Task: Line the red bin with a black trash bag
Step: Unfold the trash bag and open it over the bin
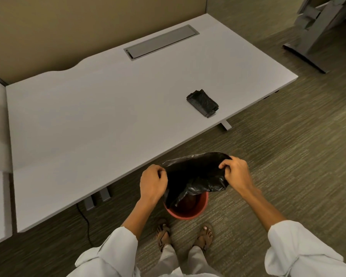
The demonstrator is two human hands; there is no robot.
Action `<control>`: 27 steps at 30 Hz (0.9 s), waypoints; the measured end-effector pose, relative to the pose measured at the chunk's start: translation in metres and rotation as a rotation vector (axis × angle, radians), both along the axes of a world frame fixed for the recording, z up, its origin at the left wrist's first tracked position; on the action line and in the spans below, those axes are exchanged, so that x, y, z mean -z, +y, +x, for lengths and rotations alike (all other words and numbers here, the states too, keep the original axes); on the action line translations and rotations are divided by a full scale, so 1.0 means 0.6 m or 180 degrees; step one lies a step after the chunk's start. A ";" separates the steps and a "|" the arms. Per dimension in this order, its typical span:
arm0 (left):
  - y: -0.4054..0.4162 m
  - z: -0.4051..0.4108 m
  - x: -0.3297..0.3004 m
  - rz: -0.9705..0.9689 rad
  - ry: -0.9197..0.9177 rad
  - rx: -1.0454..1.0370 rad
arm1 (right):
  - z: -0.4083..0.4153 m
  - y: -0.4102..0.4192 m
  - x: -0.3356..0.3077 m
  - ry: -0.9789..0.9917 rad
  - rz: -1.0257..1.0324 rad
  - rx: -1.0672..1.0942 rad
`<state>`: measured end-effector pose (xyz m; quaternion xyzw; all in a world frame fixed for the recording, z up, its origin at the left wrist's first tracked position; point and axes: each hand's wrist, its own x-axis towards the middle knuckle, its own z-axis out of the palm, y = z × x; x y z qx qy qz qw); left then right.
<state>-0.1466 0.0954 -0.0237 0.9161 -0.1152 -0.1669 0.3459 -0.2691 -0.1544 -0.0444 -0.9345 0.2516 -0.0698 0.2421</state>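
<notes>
Black bag (196,172) stretched open between both hands, above red bin (186,211).
Left hand (152,182) and right hand (237,172) each pinching its rim; bottom drooping into bin below.

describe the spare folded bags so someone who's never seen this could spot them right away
Start at the big white desk that fills most of the view and go to its right end, near the front edge. A small flat bundle of folded black bags lies there alone. Unlike the opened black trash bag that both hands hold over the red bin on the floor, it is compact and untouched.
</notes>
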 end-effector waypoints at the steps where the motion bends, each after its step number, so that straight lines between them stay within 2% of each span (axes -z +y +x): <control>1: 0.000 -0.003 0.000 0.0097 -0.0020 -0.0106 | 0.000 -0.002 -0.001 0.0008 -0.0051 0.0019; 6: -0.003 -0.015 0.016 0.0383 -0.0302 -0.0227 | -0.002 -0.002 0.002 0.0254 0.0107 0.0057; 10: -0.010 -0.018 0.032 0.0672 -0.0439 0.0137 | -0.001 -0.001 0.006 0.0162 0.0441 0.0338; 14: -0.014 -0.017 0.044 0.0936 -0.0459 0.0671 | 0.005 0.003 0.014 0.0055 0.0236 0.0485; 18: -0.006 -0.003 0.060 0.1303 -0.0344 0.0976 | 0.010 -0.007 0.027 0.0727 0.0186 0.0108; 23: 0.008 0.018 0.090 0.1755 -0.0119 0.1305 | 0.014 -0.031 0.040 0.1587 -0.0480 -0.0566; 27: 0.013 0.021 0.126 0.1933 -0.0023 0.1537 | 0.022 -0.041 0.059 0.2007 -0.0585 -0.0505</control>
